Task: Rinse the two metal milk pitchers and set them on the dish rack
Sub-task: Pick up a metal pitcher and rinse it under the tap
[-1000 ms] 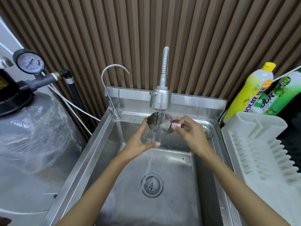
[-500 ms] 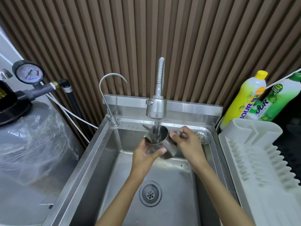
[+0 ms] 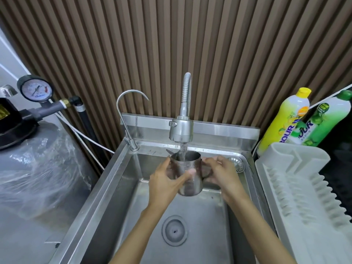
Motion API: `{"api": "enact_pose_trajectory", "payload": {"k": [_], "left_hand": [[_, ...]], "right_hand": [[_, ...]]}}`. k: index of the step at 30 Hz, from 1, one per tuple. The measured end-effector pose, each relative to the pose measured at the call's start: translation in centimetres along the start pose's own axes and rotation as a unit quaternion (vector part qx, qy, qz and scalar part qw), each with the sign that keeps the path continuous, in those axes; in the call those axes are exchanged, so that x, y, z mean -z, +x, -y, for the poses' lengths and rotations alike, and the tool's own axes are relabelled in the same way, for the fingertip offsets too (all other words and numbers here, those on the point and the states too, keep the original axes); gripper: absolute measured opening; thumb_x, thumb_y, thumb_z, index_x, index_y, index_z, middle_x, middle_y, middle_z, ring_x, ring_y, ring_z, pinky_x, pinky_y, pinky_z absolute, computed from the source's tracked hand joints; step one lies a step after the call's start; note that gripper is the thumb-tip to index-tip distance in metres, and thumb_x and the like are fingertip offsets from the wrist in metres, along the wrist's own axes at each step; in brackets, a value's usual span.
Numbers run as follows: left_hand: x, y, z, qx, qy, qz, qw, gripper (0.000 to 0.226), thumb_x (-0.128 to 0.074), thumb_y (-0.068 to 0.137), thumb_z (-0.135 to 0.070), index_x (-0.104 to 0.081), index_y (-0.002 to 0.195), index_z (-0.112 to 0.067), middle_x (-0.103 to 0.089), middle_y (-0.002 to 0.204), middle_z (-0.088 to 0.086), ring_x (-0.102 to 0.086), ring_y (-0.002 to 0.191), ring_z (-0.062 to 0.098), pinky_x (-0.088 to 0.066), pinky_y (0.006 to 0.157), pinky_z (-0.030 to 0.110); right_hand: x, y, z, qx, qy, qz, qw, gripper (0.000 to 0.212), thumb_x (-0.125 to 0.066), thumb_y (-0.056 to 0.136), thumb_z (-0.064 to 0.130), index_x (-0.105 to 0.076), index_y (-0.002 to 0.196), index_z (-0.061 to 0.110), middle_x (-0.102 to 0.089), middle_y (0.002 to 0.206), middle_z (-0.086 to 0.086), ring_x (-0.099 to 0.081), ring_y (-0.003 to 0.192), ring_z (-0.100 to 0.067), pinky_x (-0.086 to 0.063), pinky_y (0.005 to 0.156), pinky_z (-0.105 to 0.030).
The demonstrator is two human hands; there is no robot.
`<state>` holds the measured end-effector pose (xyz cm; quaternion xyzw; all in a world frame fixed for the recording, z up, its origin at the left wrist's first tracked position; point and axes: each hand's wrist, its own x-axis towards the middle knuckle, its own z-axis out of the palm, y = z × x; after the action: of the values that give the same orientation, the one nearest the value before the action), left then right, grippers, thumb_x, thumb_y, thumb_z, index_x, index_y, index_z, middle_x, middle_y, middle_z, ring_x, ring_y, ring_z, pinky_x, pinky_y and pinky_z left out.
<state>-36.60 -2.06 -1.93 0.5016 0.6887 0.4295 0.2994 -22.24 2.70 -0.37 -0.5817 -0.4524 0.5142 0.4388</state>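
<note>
a brushed metal milk pitcher point(image 3: 188, 175) is held upright above the far half of a stainless steel sink point(image 3: 106, 185), directly under the spray head of a ribbed flexible faucet point(image 3: 182, 130). a thin stream of water point(image 3: 183, 152) is seen falling into its open round mouth, whose small spout points left. the left hand point(image 3: 164, 181) is wrapped around the smooth cylindrical wall, thumb across the near side. the right hand point(image 3: 222, 173) is closed at the handle side of the pitcher; the handle itself is mostly hidden, so the exact grip cannot be told. only one pitcher is in view.

a round grey drain point(image 3: 174, 229) is set in the flat basin floor, near of the pitcher and well apart from it, with bare wet steel all around. a slim gooseneck tap point(image 3: 125, 113) is mounted at the far left corner of the sink rim, and a small overflow grille point(image 3: 237, 164) lies just right of the right hand.

a white plastic dish rack point(image 3: 297, 191), ridged with rows of upright pegs, is placed just beside the sink's right edge. two glossy detergent bottles, yellow point(image 3: 285, 122) and green point(image 3: 323, 119), stand beyond it against the ribbed brown wall panelling point(image 3: 209, 44). at far left a round pressure gauge point(image 3: 36, 90) and a plastic-wrapped tank point(image 3: 38, 168) are seen.
</note>
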Motion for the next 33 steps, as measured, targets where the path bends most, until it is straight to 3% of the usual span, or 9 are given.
{"api": "enact_pose_trajectory", "payload": {"k": [5, 9, 12, 16, 19, 22, 25, 29, 33], "left_hand": [[0.5, 1.1, 0.1, -0.074, -0.177, 0.033, 0.981, 0.066, -0.083, 0.063, -0.019, -0.054, 0.123, -0.023, -0.066, 0.117, -0.007, -0.06, 0.114, 0.006, -0.044, 0.101, 0.022], [1.9, 1.0, -0.4, -0.126, -0.041, -0.082, 0.988, 0.081, -0.079, 0.05, -0.053, -0.05, 0.124, -0.038, -0.046, 0.097, -0.021, -0.054, 0.098, 0.001, -0.042, 0.088, 0.016], [1.8, 0.5, -1.0, -0.081, 0.072, -0.141, 0.984, 0.094, -0.061, 0.044, -0.079, -0.06, 0.122, -0.026, -0.036, 0.078, -0.015, -0.05, 0.083, 0.016, -0.043, 0.079, 0.03], [0.6, -0.1, -0.8, -0.036, -0.043, -0.051, 0.997, 0.081, -0.07, 0.049, -0.072, -0.062, 0.115, -0.027, -0.064, 0.095, -0.008, -0.059, 0.089, 0.005, -0.042, 0.074, 0.011], [-0.1, 0.5, -0.3, -0.033, -0.171, 0.027, 0.984, 0.057, -0.082, 0.064, -0.033, -0.06, 0.117, -0.027, -0.07, 0.109, -0.01, -0.063, 0.106, 0.0, -0.047, 0.097, 0.02], [0.3, 1.2, -0.1, -0.107, -0.171, -0.008, 0.979, 0.069, -0.082, 0.06, -0.023, -0.052, 0.121, -0.038, -0.06, 0.117, -0.015, -0.056, 0.114, 0.003, -0.042, 0.103, 0.025], [1.7, 1.0, -0.8, -0.134, -0.018, -0.073, 0.988, 0.085, -0.075, 0.048, -0.056, -0.046, 0.126, -0.041, -0.043, 0.096, -0.019, -0.051, 0.098, 0.009, -0.039, 0.093, 0.023], [1.5, 0.2, -0.9, -0.037, 0.14, -0.094, 0.985, 0.096, -0.053, 0.044, -0.087, -0.066, 0.109, -0.018, -0.045, 0.078, -0.004, -0.055, 0.08, 0.019, -0.044, 0.078, 0.031], [0.0, -0.7, -0.4, 0.04, -0.058, -0.002, 0.998, 0.042, -0.07, 0.057, -0.066, -0.068, 0.084, -0.033, -0.072, 0.085, -0.003, -0.068, 0.083, 0.009, -0.051, 0.075, 0.014]], "right_hand": [[-2.0, -1.3, 0.5, 0.113, 0.061, 0.009, 0.992, 0.026, -0.058, 0.086, 0.01, -0.043, 0.065, 0.015, -0.07, 0.098, 0.006, -0.064, 0.09, -0.006, -0.045, 0.076, -0.012], [-2.2, -0.8, 0.4, -0.039, 0.254, 0.158, 0.953, 0.023, -0.051, 0.089, 0.007, -0.047, 0.067, 0.012, -0.067, 0.089, -0.01, -0.063, 0.093, -0.026, -0.049, 0.093, -0.038], [-0.8, -0.9, 1.1, -0.098, 0.151, 0.199, 0.963, 0.01, -0.052, 0.089, 0.013, -0.06, 0.088, 0.006, -0.068, 0.087, -0.017, -0.067, 0.079, -0.031, -0.057, 0.078, -0.041], [0.1, -1.1, 3.3, -0.006, 0.013, 0.066, 0.998, 0.011, -0.059, 0.084, 0.012, -0.058, 0.074, 0.008, -0.064, 0.071, -0.011, -0.059, 0.061, -0.02, -0.052, 0.06, -0.028], [-0.9, -1.4, 3.4, 0.127, -0.086, -0.031, 0.988, 0.027, -0.06, 0.082, 0.014, -0.045, 0.06, 0.018, -0.065, 0.074, 0.007, -0.057, 0.066, -0.011, -0.042, 0.057, -0.013], [-2.8, -1.9, 1.3, 0.097, 0.119, 0.019, 0.988, 0.027, -0.052, 0.087, 0.006, -0.042, 0.064, 0.017, -0.069, 0.104, 0.004, -0.063, 0.097, -0.015, -0.047, 0.086, -0.021], [-2.8, -1.7, -0.2, -0.039, 0.29, 0.116, 0.949, 0.024, -0.046, 0.091, 0.006, -0.044, 0.068, 0.012, -0.064, 0.085, -0.009, -0.062, 0.09, -0.024, -0.046, 0.096, -0.038], [-0.4, -1.6, 0.1, -0.109, 0.085, 0.169, 0.976, 0.015, -0.052, 0.09, 0.019, -0.064, 0.088, 0.008, -0.068, 0.084, -0.012, -0.067, 0.075, -0.03, -0.058, 0.077, -0.039], [0.9, -1.9, 3.8, 0.007, -0.144, 0.051, 0.988, 0.02, -0.061, 0.084, 0.025, -0.057, 0.071, 0.01, -0.067, 0.075, -0.012, -0.061, 0.063, -0.023, -0.052, 0.063, -0.033]]}}
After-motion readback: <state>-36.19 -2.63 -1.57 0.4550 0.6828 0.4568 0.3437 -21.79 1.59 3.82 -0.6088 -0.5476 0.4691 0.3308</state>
